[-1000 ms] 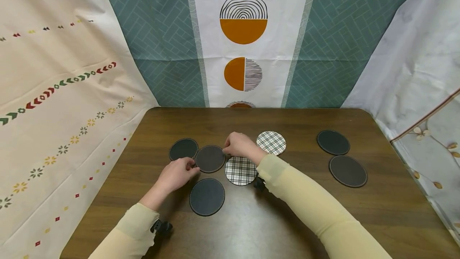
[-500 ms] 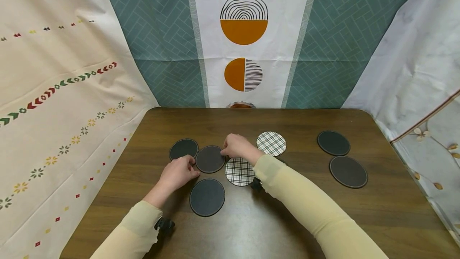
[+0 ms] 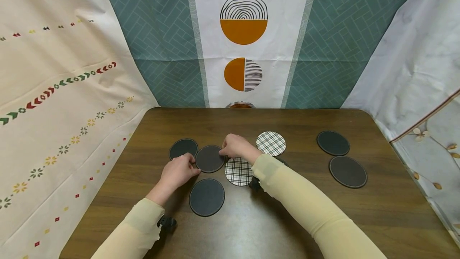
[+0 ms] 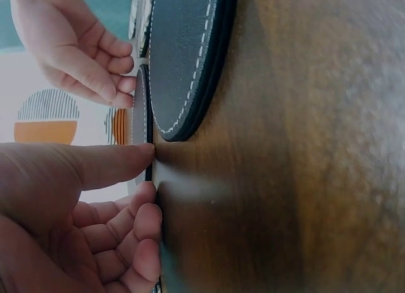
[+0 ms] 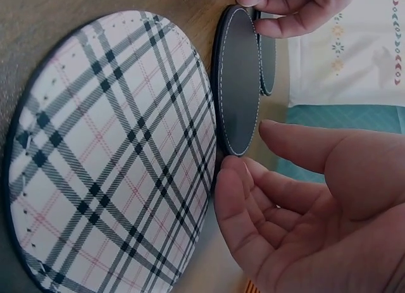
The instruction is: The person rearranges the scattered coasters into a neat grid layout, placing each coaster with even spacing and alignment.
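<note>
A round dark brown coaster (image 3: 210,158) with a stitched rim lies on the wooden table between the two hands. My left hand (image 3: 177,172) is at its left rim, thumb and fingers loosely bent, tips touching or very near the edge. On the opposite side, my right hand (image 3: 237,147) has its fingertips at the right rim; in the right wrist view the thumb (image 5: 297,141) stands apart from the fingers. Neither hand visibly lifts the coaster. A plaid coaster (image 3: 238,172) lies just below the right hand, and a black coaster (image 3: 183,148) adjoins at the left, partly hidden by the left hand.
Nearer the front lies a navy coaster (image 3: 207,197). A second plaid coaster (image 3: 271,144) sits behind the right forearm, with a dark edge showing beside the sleeve. Two dark coasters, one black (image 3: 333,142) and one brown (image 3: 347,172), lie at the right. Patterned cloths hang around the table.
The right hand has shifted slightly left, its fingertips now over the brown coaster's right rim. The left hand has edged slightly up and right. The coasters look unmoved.
</note>
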The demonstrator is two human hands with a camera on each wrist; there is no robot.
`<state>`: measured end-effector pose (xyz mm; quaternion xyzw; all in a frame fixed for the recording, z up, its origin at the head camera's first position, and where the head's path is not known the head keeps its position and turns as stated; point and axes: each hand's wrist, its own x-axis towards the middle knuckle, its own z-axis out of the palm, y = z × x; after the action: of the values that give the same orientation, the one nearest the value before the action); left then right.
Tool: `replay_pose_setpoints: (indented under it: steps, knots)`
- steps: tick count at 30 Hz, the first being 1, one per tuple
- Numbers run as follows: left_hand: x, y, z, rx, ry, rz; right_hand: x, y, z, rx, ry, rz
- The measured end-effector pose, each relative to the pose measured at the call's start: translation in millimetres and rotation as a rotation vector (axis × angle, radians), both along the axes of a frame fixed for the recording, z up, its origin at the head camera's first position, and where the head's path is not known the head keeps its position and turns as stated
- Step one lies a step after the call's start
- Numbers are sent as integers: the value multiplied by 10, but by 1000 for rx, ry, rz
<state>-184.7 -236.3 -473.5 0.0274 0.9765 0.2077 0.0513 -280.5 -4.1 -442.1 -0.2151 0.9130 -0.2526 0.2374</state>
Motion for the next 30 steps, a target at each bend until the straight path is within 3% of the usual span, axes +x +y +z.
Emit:
replay_pose_setpoints:
  steps: [2, 5, 6, 10, 12, 15, 17, 24, 30]
  knots:
    - [-77, -78, -154, 1, 8, -2, 27, 10, 27, -11, -2, 0]
    - [-249, -248, -516, -1, 34, -18, 44, 22, 33, -47, -6, 5]
    - [-246, -242, -513, 0, 35, -17, 42, 24, 29, -63, -11, 3]
    - [-96, -105, -211, 10, 10, 2, 58, 41, 36, -139, -25, -37]
    - [-76, -92, -181, 7, 8, 11, 70, 46, 46, -184, -38, -73]
    - [-235, -254, -511, 10, 41, -15, 81, 53, 45, -258, -59, -126]
    - [-262, -289, -594, 9, 54, -15, 85, 53, 34, -305, -83, -152]
    - [24, -37, 12, 100, 5, 24, 106, 83, 30, -479, -192, -206]
    - [23, -7, 138, 171, 9, 51, 96, 166, 46, -575, -242, -236]
